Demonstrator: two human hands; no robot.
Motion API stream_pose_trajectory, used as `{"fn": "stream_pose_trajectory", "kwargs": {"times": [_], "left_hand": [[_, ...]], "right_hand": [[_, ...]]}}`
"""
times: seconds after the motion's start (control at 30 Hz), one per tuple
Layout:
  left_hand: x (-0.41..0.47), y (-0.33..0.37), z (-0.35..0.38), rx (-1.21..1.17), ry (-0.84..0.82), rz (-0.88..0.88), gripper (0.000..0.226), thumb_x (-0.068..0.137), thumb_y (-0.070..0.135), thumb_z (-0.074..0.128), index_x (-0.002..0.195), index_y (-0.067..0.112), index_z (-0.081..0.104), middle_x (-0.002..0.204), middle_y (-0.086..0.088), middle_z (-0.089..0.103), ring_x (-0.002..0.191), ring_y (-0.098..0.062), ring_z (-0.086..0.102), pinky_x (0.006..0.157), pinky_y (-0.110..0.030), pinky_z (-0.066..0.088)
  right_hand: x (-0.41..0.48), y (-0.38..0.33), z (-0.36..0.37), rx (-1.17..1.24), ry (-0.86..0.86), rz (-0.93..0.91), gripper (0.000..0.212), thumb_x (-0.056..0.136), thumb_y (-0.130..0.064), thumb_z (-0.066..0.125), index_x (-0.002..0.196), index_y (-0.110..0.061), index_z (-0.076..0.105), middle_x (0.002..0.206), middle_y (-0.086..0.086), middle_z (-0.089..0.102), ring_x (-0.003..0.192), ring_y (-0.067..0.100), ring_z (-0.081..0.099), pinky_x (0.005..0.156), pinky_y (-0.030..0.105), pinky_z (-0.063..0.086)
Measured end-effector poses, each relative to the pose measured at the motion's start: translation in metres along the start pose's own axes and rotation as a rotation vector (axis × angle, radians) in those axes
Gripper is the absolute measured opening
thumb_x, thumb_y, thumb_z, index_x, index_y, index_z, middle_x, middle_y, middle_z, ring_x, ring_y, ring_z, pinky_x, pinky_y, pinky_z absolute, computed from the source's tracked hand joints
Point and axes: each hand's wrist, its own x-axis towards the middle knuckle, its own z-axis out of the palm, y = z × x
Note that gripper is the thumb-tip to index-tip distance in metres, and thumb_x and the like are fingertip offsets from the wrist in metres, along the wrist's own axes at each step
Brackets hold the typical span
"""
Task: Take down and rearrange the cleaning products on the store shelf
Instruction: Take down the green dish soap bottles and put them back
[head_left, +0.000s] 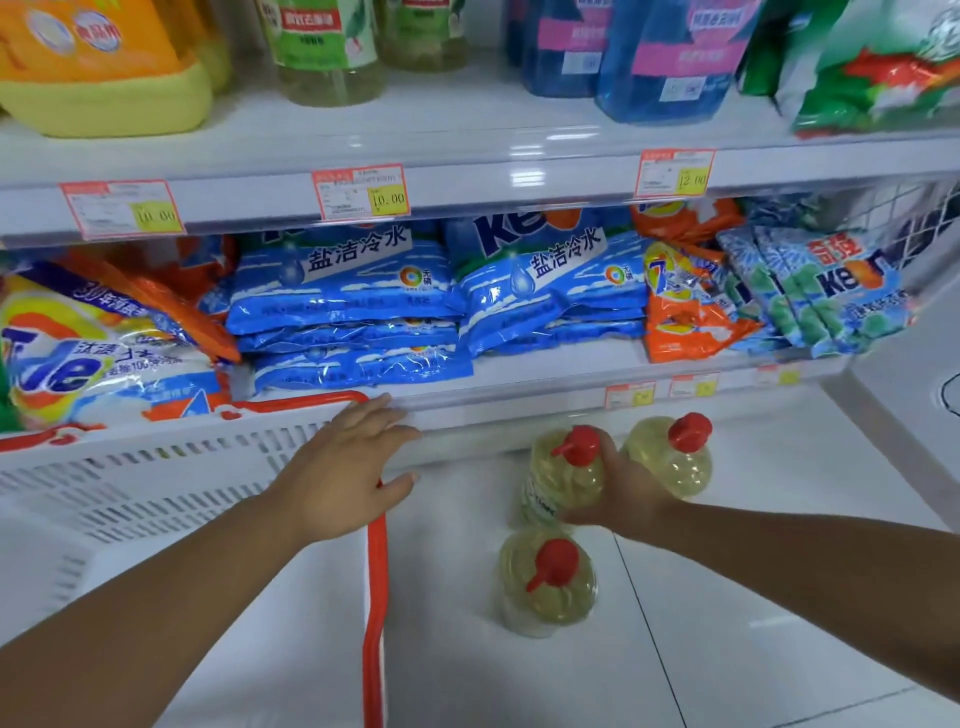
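floor tiles (727, 597) bear two bottles (550, 587); right grip (626, 493) clasps a third bottle (563, 483), left grip (345, 478) spread wide; keep it upright.

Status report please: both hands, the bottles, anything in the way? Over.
Left hand open, fingers on lower shelf edge. Right hand grips red-capped bottle near its top. Far bottle and near bottle crowd it on the floor; white basket at left.

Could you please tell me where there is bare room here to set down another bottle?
Bare floor lies right of the far bottle, and more between the near bottle and the red basket handle. A thin strip of lower shelf is free before the blue bags. Elsewhere the shelves are crowded; the right hand grips the middle bottle.
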Motion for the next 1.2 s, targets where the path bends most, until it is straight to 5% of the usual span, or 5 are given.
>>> {"fn": "stream_pose_trajectory", "kwargs": {"times": [0.4, 0.5, 0.63, 0.77, 1.2], "left_hand": [[0.025, 0.039, -0.041, -0.33, -0.16, -0.03, 0.113, 0.062, 0.058, 0.084, 0.151, 0.042, 0.016, 0.156, 0.018, 0.027, 0.142, -0.007, 0.026, 0.116, -0.031, 0.028], [0.027, 0.05, -0.064, -0.63, -0.062, -0.087, 0.092, 0.058, 0.037, 0.094, 0.125, 0.056, 0.033, 0.113, 0.047, 0.052, 0.106, 0.021, 0.05, 0.091, -0.004, 0.039], [0.032, 0.055, -0.1, -0.874, 0.172, -0.161, 0.078, 0.048, 0.04, 0.097, 0.113, 0.044, 0.054, 0.101, 0.027, 0.07, 0.094, 0.005, 0.067, 0.089, -0.032, 0.056], [0.044, 0.056, -0.144, -0.932, 0.412, -0.149, 0.077, 0.047, 0.038, 0.095, 0.112, 0.042, 0.055, 0.101, 0.024, 0.071, 0.093, 0.001, 0.068, 0.086, -0.038, 0.057], [0.07, -0.043, -0.172, -0.054, 0.733, -0.274, 0.097, 0.073, 0.091, 0.023, 0.147, 0.03, 0.037, 0.157, 0.002, 0.032, 0.151, -0.018, 0.007, 0.121, -0.042, -0.006]], "right_hand": [[-0.021, -0.13, -0.094, -0.116, -0.117, -0.344, 0.073, 0.063, -0.019, 0.093, 0.116, -0.047, 0.051, 0.105, -0.027, 0.065, 0.097, -0.013, 0.06, 0.079, 0.003, 0.046], [-0.032, -0.169, -0.127, -0.058, -0.142, -0.445, 0.078, 0.061, -0.007, 0.093, 0.118, -0.043, 0.055, 0.107, -0.029, 0.065, 0.099, -0.01, 0.062, 0.081, 0.007, 0.047], [-0.03, -0.185, -0.132, 0.444, -0.149, -0.535, 0.091, 0.065, 0.004, 0.074, 0.143, -0.032, 0.043, 0.128, -0.003, 0.067, 0.117, 0.02, 0.065, 0.091, 0.029, 0.055], [-0.022, -0.216, -0.111, 0.395, 0.086, -0.54, 0.102, 0.047, -0.032, 0.098, 0.132, -0.035, 0.041, 0.108, -0.021, 0.071, 0.104, 0.0, 0.067, 0.081, 0.02, 0.056], [0.025, -0.302, -0.166, 0.375, 0.642, -0.796, 0.087, 0.047, -0.03, 0.091, 0.122, -0.037, 0.048, 0.109, -0.022, 0.069, 0.102, -0.003, 0.066, 0.085, 0.017, 0.054]]}}
